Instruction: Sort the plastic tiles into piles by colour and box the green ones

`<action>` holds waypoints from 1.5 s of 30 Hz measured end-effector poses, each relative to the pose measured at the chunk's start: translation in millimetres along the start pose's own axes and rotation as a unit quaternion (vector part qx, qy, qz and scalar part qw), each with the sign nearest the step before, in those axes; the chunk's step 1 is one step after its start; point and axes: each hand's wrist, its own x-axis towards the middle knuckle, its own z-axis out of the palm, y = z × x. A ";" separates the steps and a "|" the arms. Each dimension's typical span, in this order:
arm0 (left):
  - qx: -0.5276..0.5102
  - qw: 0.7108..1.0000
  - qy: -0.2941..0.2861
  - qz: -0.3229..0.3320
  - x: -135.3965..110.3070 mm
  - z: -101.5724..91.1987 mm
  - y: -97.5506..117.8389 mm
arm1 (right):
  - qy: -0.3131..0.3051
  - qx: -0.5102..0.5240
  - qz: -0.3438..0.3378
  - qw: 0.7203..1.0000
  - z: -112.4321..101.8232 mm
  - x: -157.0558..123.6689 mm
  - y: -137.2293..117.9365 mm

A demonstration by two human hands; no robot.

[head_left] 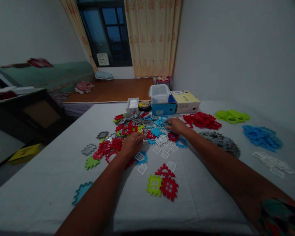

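Observation:
A mixed heap of notched plastic building pieces (130,128) in red, grey, blue and lime covers the middle of the table. At its near side, my left hand (132,144) rests low among red pieces, fingers curled together; whatever they hold is hidden. My right hand (175,125) reaches to the heap's right side, its fingers bent down at grey and blue pieces; what is in them is too small to tell. Small white window-frame pieces (165,149) lie between the hands. Closer to me are a lime window piece (154,185) and a red window piece (169,187).
Sorted piles lie on the right: red (203,120), lime (232,116), blue (262,137), grey (221,142) and white (272,163). A blue box (163,109) with a clear tub (159,93), a yellow box (186,101) and a round tin (145,106) stand behind the heap.

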 end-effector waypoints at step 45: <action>0.031 0.998 -0.019 0.046 0.3 8.5 -14.8 | 0.298 0.016 0.390 0.871 -67.6 -85.9 334.9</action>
